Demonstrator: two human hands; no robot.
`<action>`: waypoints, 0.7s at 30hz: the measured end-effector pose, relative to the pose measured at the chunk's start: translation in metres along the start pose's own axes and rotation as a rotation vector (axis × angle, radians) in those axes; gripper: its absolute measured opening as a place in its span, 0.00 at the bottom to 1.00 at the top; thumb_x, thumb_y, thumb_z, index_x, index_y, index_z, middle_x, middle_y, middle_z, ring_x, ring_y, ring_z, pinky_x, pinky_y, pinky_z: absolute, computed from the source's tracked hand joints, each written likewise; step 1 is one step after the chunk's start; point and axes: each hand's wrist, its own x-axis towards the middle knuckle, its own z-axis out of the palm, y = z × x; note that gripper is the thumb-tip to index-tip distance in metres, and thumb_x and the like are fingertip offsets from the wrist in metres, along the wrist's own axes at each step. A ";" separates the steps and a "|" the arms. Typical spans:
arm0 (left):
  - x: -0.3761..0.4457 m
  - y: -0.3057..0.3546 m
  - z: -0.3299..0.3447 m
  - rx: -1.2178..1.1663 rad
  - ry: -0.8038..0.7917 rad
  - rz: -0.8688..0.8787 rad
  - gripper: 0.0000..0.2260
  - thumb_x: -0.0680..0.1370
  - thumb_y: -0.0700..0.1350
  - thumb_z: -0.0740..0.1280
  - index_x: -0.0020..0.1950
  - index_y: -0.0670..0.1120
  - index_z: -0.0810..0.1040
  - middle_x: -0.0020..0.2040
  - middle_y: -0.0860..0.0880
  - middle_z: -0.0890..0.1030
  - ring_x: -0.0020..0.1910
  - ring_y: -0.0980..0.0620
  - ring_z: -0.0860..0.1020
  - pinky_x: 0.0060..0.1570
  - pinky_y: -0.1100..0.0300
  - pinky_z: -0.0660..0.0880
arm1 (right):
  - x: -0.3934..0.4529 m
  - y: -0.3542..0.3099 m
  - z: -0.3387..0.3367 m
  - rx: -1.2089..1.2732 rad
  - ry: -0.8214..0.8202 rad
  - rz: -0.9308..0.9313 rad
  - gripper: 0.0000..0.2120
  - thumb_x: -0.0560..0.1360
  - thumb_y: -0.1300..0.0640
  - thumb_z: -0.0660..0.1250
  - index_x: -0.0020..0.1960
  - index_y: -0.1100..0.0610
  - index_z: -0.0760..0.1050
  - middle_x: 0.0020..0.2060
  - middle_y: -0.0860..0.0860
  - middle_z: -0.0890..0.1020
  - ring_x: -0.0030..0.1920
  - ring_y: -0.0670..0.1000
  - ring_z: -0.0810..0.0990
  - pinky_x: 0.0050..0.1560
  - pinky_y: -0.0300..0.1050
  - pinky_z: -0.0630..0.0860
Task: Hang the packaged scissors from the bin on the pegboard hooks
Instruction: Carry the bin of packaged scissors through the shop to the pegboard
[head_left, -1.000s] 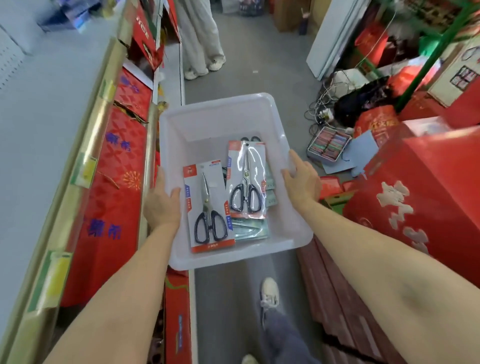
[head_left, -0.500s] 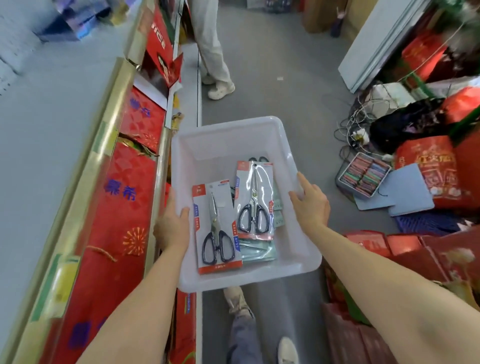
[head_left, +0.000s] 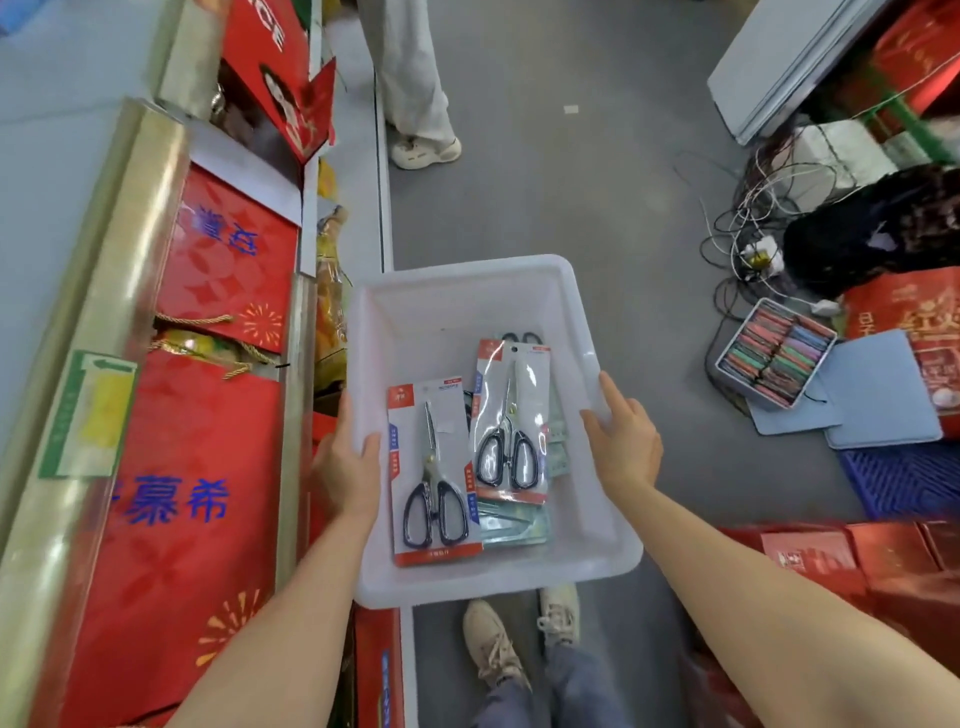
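I carry a white plastic bin (head_left: 457, 301) in front of me above the grey floor. My left hand (head_left: 345, 467) grips its left rim and my right hand (head_left: 626, 441) grips its right rim. Inside lie several packaged scissors: one black-handled pair on a red-and-white card (head_left: 431, 473) at the front left, and another like it (head_left: 511, 421) to its right. Both rest on greenish packs (head_left: 514, 525). No pegboard or hooks are in view.
A shelf with red gift boxes (head_left: 208, 415) runs along my left. Another person's legs and shoe (head_left: 423, 148) stand ahead in the aisle. Cables (head_left: 748, 228), a tray of coloured items (head_left: 774, 353), blue mats and red boxes (head_left: 831, 561) crowd the right. My feet (head_left: 519, 634) show below the bin.
The view has moved forward along the aisle with the bin held in both hands. The red boxes on the right have slid back and the standing person is nearer. My grip is unchanged.
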 end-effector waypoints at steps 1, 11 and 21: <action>0.007 -0.002 0.008 -0.023 0.001 -0.005 0.31 0.76 0.42 0.71 0.77 0.53 0.65 0.54 0.36 0.81 0.51 0.38 0.80 0.51 0.49 0.76 | 0.009 -0.002 0.005 -0.006 -0.004 -0.008 0.26 0.78 0.51 0.64 0.75 0.44 0.62 0.44 0.51 0.72 0.40 0.54 0.72 0.42 0.44 0.67; 0.038 -0.018 0.059 0.104 0.028 -0.043 0.31 0.77 0.47 0.70 0.77 0.56 0.63 0.49 0.35 0.80 0.48 0.34 0.79 0.49 0.45 0.75 | 0.065 0.005 0.050 -0.066 -0.067 -0.050 0.27 0.79 0.50 0.63 0.76 0.43 0.60 0.45 0.51 0.72 0.40 0.53 0.72 0.42 0.44 0.66; 0.052 -0.024 0.072 0.166 -0.019 -0.039 0.30 0.79 0.47 0.67 0.79 0.55 0.59 0.54 0.38 0.79 0.51 0.36 0.78 0.47 0.46 0.74 | 0.076 0.006 0.079 -0.147 -0.027 -0.087 0.26 0.79 0.51 0.62 0.76 0.46 0.60 0.46 0.54 0.73 0.39 0.58 0.74 0.42 0.49 0.73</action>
